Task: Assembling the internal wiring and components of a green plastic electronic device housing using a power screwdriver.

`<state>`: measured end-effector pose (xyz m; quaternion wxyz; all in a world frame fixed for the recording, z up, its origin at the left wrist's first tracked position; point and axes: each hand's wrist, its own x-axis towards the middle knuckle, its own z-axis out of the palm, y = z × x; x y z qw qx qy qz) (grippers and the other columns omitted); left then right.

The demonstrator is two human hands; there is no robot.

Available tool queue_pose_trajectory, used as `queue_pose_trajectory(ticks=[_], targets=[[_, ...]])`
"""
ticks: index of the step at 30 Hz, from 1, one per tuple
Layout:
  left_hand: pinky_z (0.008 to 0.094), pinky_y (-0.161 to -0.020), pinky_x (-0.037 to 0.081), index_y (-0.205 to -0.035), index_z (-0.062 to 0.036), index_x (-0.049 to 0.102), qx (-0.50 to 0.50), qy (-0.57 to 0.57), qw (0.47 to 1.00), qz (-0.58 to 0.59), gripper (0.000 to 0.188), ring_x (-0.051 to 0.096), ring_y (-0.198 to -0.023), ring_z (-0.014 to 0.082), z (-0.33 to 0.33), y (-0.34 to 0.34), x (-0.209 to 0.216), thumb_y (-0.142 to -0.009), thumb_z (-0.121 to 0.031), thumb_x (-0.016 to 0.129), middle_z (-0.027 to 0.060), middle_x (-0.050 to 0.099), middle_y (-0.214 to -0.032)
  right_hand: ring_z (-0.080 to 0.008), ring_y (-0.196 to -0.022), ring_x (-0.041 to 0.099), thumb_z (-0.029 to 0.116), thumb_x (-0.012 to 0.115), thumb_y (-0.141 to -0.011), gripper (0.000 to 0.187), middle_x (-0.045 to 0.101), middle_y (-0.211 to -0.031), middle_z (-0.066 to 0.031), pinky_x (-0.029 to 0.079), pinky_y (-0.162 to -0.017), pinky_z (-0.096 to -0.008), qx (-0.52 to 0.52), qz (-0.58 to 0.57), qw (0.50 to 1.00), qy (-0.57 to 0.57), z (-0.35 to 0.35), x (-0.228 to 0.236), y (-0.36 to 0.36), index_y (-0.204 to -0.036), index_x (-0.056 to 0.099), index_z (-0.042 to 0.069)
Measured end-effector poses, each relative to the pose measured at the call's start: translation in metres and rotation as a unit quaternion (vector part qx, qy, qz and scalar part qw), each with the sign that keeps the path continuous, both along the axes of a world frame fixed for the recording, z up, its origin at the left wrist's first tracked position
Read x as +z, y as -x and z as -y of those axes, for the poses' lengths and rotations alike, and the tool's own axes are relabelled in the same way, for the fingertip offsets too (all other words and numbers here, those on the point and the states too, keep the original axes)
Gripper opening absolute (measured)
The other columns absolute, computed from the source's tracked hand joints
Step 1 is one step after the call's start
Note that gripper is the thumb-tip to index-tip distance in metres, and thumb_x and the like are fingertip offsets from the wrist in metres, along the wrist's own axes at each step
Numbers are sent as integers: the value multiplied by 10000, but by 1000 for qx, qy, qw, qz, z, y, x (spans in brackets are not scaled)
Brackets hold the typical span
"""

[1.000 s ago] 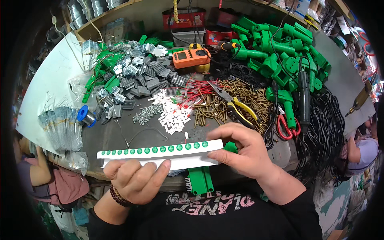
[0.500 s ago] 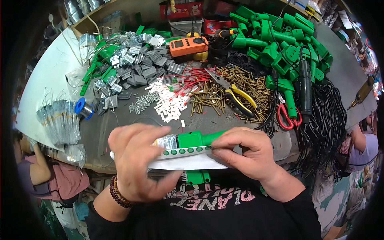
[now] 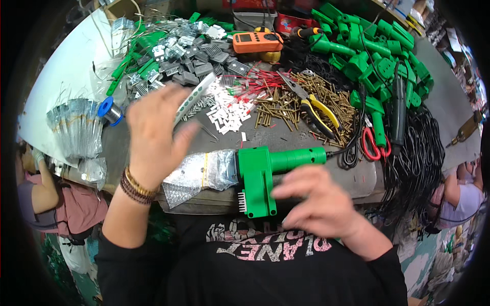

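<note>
Along the near edge of the tabletop [image 3: 301, 141], a green tool [image 3: 259, 173] is lying with its handle [image 3: 298, 159] pointing to the person's right. A black cord [image 3: 334, 153] is leaving the handle's end. At the opposite end, a silvery bubble-wrap sleeve [image 3: 178, 186] is covering the front part, and a yellow band [image 3: 205, 168] is circling it.

The person's left hand [image 3: 153, 132] is hanging, blurred, above the left part of the tabletop. Beside its fingers, a white strip [image 3: 196, 97] carrying round green stickers is slanting upward; from where I am standing, I cannot tell whether they are gripping it.

The person's right hand [image 3: 319, 204] is hovering just right of the tool's body, released, its fingers and thumb spreading apart. I cannot tell whether a fingertip is touching the casing.

Beyond the tool, pliers [image 3: 306, 97] are lying on brass-coloured rods [image 3: 283, 104]. White pieces [image 3: 229, 117] are lying to their left, and an orange meter [image 3: 256, 42] is sitting farther back.
</note>
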<state>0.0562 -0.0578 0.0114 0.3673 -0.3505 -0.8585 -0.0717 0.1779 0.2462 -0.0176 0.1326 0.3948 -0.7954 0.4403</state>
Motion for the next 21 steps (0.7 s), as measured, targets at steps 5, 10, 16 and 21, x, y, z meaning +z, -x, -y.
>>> queue_pose_trajectory(ticks=[5, 10, 16, 21], targets=[[474, -962, 446, -1275, -23, 604, -193, -37, 936, 290, 678, 563, -1064, 362, -12, -36, -43, -737, -364, 837, 159, 605, -1173, -242, -1123, 620, 165, 723, -782, 143, 691, -1187, -6, 452, -1040, -466, -13, -92, 990, -104, 27, -27, -11, -925, 731, 154], [457, -931, 467, -1252, -32, 622, -156, -42, 954, 253, 662, 566, -1047, 364, -13, -42, -54, -667, -232, 860, 163, 608, -1171, -236, -1032, 657, 24, 715, -848, 392, 702, -1097, -64, 498, -978, -440, -65, 146, 975, 154, 29, -29, -14, -1230, 654, 87], [455, -931, 468, -1234, -34, 634, -157, -58, 950, 264, 629, 568, -1047, 362, -13, -42, -56, -671, -213, 850, 160, 613, -1170, -298, -1027, 647, 43, 800, -799, 336, 677, -1194, -146, 505, -899, -428, -24, 4, 999, 23, 24, -11, -10, -1114, 683, 58], [455, -931, 468, -1230, -36, 633, -165, -63, 949, 262, 632, 567, -1047, 365, -13, -40, -58, -664, -210, 854, 159, 611, -1166, -283, -1033, 630, 91, 831, -748, 281, 670, -1212, -85, 482, -884, -415, -42, -15, 999, 14, 20, -20, -16, -1000, 708, 113]])
